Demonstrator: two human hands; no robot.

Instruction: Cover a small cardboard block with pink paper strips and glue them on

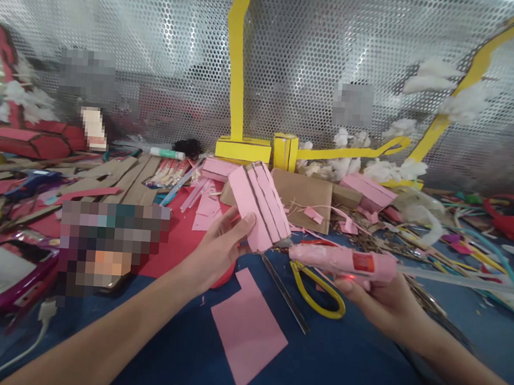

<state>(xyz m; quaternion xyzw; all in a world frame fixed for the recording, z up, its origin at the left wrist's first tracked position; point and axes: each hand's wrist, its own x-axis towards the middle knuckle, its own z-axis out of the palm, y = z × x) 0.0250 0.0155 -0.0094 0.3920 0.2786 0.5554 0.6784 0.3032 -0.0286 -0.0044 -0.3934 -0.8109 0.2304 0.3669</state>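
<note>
Tilted upright in my left hand (231,237) is a small box covered in pink paper (262,207), with dark gaps along its seams. My thumb presses its front face. My right hand (377,300) is wrapped round a pink hot glue gun (335,261), whose red light glows. A clear glue stick (457,279) juts from the gun's back end. Its nozzle points left and meets or nearly meets the box's lower right corner. Below lie scissors with yellow handles (320,294), a dark metal strip (285,294) and a notched sheet of pink paper (250,330).
Yellow paper-covered shapes (242,149) stand at the back against a perforated metal wall (293,54). Cardboard strips (104,176) and red paper (170,239) lie left. White fluff (466,101), pink boxes (367,191) and scraps crowd the right. A white cable (43,324) runs at lower left.
</note>
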